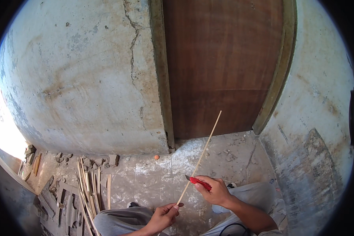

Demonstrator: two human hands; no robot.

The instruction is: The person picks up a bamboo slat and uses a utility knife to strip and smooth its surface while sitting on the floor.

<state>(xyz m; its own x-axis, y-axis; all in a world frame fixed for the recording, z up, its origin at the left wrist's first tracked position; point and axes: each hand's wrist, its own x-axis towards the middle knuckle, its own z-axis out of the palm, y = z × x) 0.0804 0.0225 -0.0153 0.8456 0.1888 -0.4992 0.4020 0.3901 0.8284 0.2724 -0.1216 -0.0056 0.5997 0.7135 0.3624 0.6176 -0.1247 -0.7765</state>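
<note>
A long thin wooden strip (207, 146), pale like split bamboo, slants up and away from my lap toward the brown door. My left hand (164, 218) grips its lower part between thumb and fingers. In my right hand (217, 192) is a red utility knife (200, 183), the fingers wrapped round its handle. Its dark blade (187, 177) points left and lies against or just beside the strip, a little above my left hand; whether it cuts into the strip I cannot tell.
Several pale wooden strips (91, 188) lie bundled left of my knee, beside grey cut-out panels (69, 206). Rubble (113, 160) lines the cracked wall. A small orange ball (157, 157) sits on the dusty tiles. Ahead stands a brown door (224, 70); a stained wall (316, 118) closes the right.
</note>
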